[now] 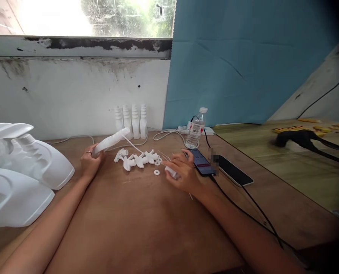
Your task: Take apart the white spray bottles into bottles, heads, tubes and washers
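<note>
A slim white bottle [111, 140] lies tilted in my left hand [91, 161], whose fingers wrap round its base; its neck points right. A thin white tube runs from near that neck toward several white spray heads [140, 160] on the table. My right hand [183, 171] is closed round a small white piece [172, 172], probably a spray head, partly hidden by the fingers; thin tubes show beside it. Between my hands, small white ring washers lie by the spray heads, one of them [156, 172] set apart.
Slim white bottles [135, 123] stand against the wall. Large white bottles [55, 163] are at the left. A water bottle [196, 129], a lit phone [202, 163], a dark phone-like device [234, 170] and cables are on the table [135, 228] at the right.
</note>
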### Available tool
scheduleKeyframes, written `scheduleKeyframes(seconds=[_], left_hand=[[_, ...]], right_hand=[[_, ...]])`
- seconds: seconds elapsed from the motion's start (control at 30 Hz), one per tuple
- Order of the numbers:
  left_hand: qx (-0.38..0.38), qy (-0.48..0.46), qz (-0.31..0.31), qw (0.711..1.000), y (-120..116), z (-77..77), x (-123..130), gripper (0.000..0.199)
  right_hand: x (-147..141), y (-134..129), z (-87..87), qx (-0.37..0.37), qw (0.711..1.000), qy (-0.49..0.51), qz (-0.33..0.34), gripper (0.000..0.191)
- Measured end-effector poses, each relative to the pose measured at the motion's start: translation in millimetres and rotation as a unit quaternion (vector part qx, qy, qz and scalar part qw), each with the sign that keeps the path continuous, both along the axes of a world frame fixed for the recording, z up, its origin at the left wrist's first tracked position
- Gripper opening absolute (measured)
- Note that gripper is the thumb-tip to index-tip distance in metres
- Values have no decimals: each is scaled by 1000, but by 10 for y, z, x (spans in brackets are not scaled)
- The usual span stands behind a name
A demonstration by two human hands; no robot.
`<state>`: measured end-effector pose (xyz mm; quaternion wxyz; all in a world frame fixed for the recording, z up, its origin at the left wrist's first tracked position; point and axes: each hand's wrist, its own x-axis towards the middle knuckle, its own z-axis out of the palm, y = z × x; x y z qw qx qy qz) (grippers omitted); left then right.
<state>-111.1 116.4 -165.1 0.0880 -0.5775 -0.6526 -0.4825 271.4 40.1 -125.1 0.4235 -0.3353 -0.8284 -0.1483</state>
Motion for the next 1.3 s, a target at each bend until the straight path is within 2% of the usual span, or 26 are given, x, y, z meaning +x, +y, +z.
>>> scheduleKeyframes(seconds=[0.13, 0.23, 0.6, 0.8, 1.07, 1.3], left_hand=[[50, 19, -25, 998, -253, -7, -118, 40], [67, 29, -28, 997, -328, -13, -186, 39], [86, 78, -78, 990, -326, -3, -163, 36], [88, 74, -75, 991, -344, 14, -176, 37], [108, 109, -80, 985, -334, 22, -195, 33], [109, 170, -150, 968, -377, 50, -133, 37]], right_hand=[[229, 119, 53, 44, 997, -36, -56, 22], [306, 138, 71, 49, 995, -51, -73, 23], [274, 147, 57, 46, 992, -108, -37, 19], [313, 123, 128, 40, 994, -83, -54, 22], [382, 147, 167, 11, 988, -151, -35, 21], [387, 197, 118, 21, 995, -89, -29, 27]])
